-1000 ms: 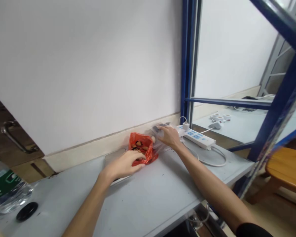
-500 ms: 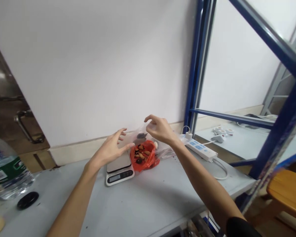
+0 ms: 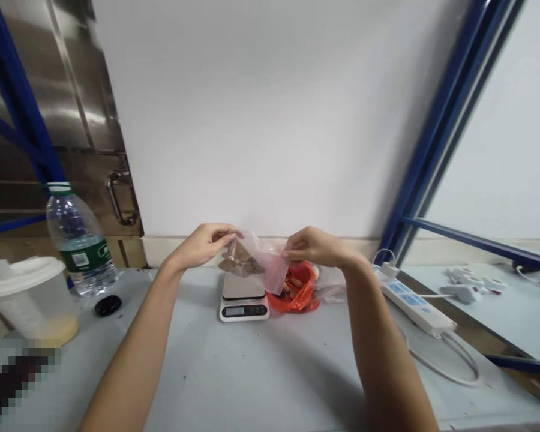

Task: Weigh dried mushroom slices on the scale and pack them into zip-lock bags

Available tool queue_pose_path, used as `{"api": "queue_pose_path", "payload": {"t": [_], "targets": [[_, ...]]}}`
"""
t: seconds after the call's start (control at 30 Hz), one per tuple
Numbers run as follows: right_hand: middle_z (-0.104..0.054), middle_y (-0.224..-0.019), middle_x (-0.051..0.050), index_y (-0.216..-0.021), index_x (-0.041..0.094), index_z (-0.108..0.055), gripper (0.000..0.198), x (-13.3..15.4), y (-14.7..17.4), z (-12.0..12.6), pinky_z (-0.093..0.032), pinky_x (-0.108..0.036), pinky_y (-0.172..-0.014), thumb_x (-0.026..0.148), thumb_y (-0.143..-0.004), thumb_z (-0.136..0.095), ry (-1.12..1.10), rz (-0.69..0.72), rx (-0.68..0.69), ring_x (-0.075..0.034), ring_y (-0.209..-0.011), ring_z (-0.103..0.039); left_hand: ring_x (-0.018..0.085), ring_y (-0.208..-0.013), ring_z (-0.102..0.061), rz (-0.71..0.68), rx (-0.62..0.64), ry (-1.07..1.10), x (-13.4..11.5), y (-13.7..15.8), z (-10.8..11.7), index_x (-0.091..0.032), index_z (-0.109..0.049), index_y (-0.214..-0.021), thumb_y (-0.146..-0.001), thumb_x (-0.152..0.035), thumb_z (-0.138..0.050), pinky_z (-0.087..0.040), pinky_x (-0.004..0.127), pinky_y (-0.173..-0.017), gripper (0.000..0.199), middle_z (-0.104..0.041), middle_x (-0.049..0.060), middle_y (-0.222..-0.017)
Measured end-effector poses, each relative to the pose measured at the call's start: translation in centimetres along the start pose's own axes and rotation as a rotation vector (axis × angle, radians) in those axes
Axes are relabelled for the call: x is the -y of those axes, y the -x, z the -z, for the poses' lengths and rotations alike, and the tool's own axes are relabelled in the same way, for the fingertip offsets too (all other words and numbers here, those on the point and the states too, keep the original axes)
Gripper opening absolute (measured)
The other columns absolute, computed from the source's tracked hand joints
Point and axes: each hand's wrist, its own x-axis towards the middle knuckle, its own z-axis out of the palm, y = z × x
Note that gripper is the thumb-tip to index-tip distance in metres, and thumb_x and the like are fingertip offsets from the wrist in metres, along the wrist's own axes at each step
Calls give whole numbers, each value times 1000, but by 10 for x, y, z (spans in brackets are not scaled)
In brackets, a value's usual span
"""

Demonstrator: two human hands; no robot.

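A clear plastic bag with brown dried pieces inside hangs between my two hands. My left hand pinches its left upper edge. At its right side my right hand grips the film between thumb and fingers. Under the bag stands a white digital kitchen scale, its display facing me; the bag hides the back of its plate. To the right of the scale, an open red plastic bag holds brown pieces and lies partly behind the clear bag.
A large water bottle, a lidded plastic jug and a black round lid stand at the left of the table. A white power strip with its cable lies at the right. Behind rises a white wall.
My view has swung left. The clear bag has come up off the red bag's area and over the scale. My left hand, open before, has closed on its edge.
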Motion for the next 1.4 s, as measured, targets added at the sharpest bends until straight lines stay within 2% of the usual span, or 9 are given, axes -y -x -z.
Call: {"api": "queue_pose_path", "payload": {"t": [0.17,0.4,0.47,0.57,0.67,0.8,1.0,1.27,1.4], "targets": [[-76,-77,-6,-80,16,-74,34,-9,-8,-5,-52,-32,-66,49,-75,-69,-138,37,80,-21,-72,-67,23,-95,-69,30,-42,-53,12,-2,1,-15,-70,-97,-90,-39,-46,-54,36,-88,34,-75,9,-100],[-66,-60,1,-61,18,-63,26,-17,-36,-31,-44,-28,-59,40,-65,-75,-212,-47,83,-15,-61,-58,24,-95,-70,173,-116,-317,27,-6,-14,-19,-66,-110,-82,-31,-54,-54,34,-82,33,-74,10,-107],[-63,-58,2,-59,19,-60,23,-18,-44,-41,-42,-27,-58,36,-67,-72,-213,-60,92,-15,-61,-57,23,-86,-70,138,-1,-306,21,-5,-19,-18,-68,-100,-82,-37,-57,-53,31,-75,28,-75,8,-96],[-62,-58,2,-62,19,-61,19,-18,-50,-50,-39,-27,-59,34,-69,-67,-210,-68,116,-15,-60,-55,19,-71,-67,117,341,-198,9,-4,-26,-19,-70,-79,-83,-49,-58,-48,25,-62,33,-75,3,-76],[-58,-56,3,-62,19,-60,24,-19,-52,-54,-35,-27,-57,40,-68,-68,-221,-67,104,-13,-57,-49,17,-67,-66,154,444,-157,4,-5,-32,-18,-72,-74,-81,-43,-60,-45,23,-58,29,-75,3,-73],[-48,-52,6,-59,20,-56,41,-19,-51,-54,-29,-27,-54,57,-62,-72,-240,-59,62,-10,-53,-39,18,-70,-67,165,449,-11,7,-8,-37,-16,-73,-74,-78,-34,-59,-48,25,-63,23,-76,4,-74],[-55,-55,3,-64,18,-62,44,-16,-50,-57,-32,-27,-54,60,-63,-74,-338,-33,70,-11,-55,-44,16,-66,-64,86,416,81,10,-9,-35,-17,-69,-66,-74,-28,-58,-47,25,-64,18,-71,2,-67],[-67,-65,0,-68,17,-68,27,-12,-47,-56,-44,-28,-63,44,-63,-74,-433,8,119,-15,-62,-58,17,-66,-62,83,324,98,15,-10,-34,-15,-72,-68,-68,-27,-56,-45,25,-64,20,-71,3,-66],[-61,-58,2,-61,18,-61,13,-2,-45,-56,-41,-26,-58,28,-69,-61,-330,-82,56,-13,-57,-54,16,-63,-60,91,320,125,13,-14,-39,-16,-70,-62,-63,-24,-56,-44,25,-61,16,-68,1,-62]]}}
